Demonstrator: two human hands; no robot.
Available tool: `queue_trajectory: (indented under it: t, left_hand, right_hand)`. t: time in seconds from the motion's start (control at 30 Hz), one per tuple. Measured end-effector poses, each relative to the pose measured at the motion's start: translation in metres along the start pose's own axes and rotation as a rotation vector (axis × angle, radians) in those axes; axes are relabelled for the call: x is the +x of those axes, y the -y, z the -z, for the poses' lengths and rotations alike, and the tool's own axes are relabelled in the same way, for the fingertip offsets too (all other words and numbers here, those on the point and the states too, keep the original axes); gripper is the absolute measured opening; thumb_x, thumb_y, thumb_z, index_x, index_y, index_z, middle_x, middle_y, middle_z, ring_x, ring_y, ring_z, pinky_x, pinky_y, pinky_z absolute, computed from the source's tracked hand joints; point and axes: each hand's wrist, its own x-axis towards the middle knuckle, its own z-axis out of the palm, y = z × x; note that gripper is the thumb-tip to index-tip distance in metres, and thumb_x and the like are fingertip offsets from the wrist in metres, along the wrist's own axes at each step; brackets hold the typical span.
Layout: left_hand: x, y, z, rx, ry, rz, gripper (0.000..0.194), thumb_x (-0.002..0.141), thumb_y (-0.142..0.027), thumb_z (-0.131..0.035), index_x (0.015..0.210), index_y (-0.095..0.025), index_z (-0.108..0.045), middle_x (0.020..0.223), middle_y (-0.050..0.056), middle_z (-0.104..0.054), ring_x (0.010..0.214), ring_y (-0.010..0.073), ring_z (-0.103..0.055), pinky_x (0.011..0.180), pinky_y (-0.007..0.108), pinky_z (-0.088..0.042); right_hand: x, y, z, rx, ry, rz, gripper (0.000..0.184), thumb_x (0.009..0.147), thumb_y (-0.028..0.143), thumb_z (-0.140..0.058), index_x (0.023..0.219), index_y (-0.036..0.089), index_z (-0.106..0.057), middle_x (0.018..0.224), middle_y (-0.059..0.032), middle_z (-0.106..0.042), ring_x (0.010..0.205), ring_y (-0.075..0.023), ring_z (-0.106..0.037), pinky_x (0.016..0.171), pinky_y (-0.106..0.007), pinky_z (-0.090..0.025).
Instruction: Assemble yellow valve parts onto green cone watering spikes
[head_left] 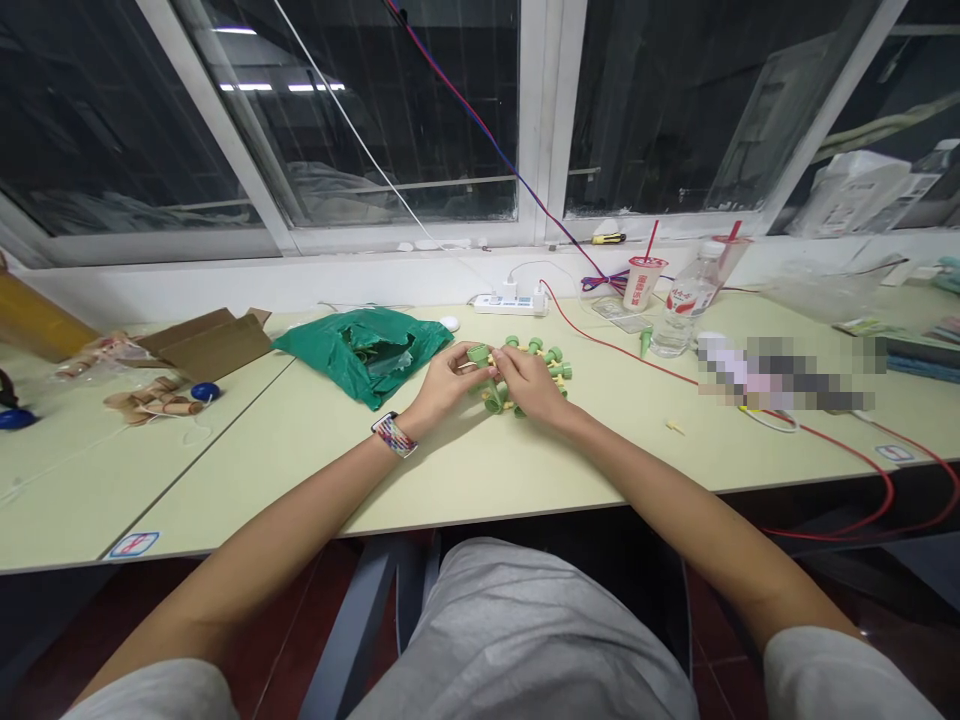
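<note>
My left hand (442, 385), with a woven band at its wrist, is closed on a green plastic piece (478, 355) that has a round, cup-like end. Close against it, my right hand (529, 380) has its fingers pinched together at the same spot; what lies between those fingertips is too small to make out. Under and behind the right hand lies a ring-like cluster of green plastic pieces (553, 356) with small yellow parts between them. The hand partly hides this cluster. Whether the held piece is joined to the cluster, I cannot tell.
A torn green plastic bag (360, 350) lies left of my hands, beside an open cardboard box (202, 340). Rightward are a small yellow piece (675, 428), a water bottle (684, 305), a drink cup (643, 283) and a red cable (637, 358). A power strip (511, 304) sits behind.
</note>
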Motion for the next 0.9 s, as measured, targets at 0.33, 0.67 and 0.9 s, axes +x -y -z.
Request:
queue_trajectory:
  t: [0.33, 0.67, 0.9]
  left_hand:
    - [0.002, 0.003, 0.007, -0.159, 0.027, 0.203, 0.073, 0.071, -0.035, -0.097, 0.137, -0.017, -0.073, 0.098, 0.008, -0.078, 0.094, 0.0245, -0.076, 0.094, 0.046, -0.064]
    - [0.003, 0.016, 0.010, -0.214, 0.037, 0.177, 0.066, 0.077, -0.036, -0.094, 0.137, -0.018, -0.074, 0.096, 0.007, -0.078, 0.089, 0.0208, -0.076, 0.088, 0.040, -0.066]
    - [0.003, 0.017, 0.009, -0.186, 0.044, 0.167, 0.059, 0.076, -0.038, -0.095, 0.129, -0.020, -0.077, 0.090, 0.006, -0.078, 0.086, 0.0224, -0.076, 0.085, 0.041, -0.066]
  right_hand:
    - [0.006, -0.001, 0.009, 0.195, 0.041, -0.061, 0.014, 0.092, 0.038, -0.065, 0.091, 0.024, -0.063, 0.070, 0.0038, -0.065, 0.056, -0.0154, -0.063, 0.053, -0.029, -0.051]
    - [0.010, -0.014, 0.006, 0.407, 0.055, -0.139, 0.024, 0.082, 0.042, -0.078, 0.087, 0.022, -0.066, 0.065, 0.0001, -0.072, 0.053, -0.0190, -0.069, 0.052, -0.032, -0.060]
    - [0.011, -0.012, 0.008, 0.443, 0.075, -0.213, 0.026, 0.078, 0.041, -0.083, 0.082, 0.022, -0.066, 0.063, -0.0004, -0.071, 0.051, -0.0192, -0.068, 0.049, -0.032, -0.059]
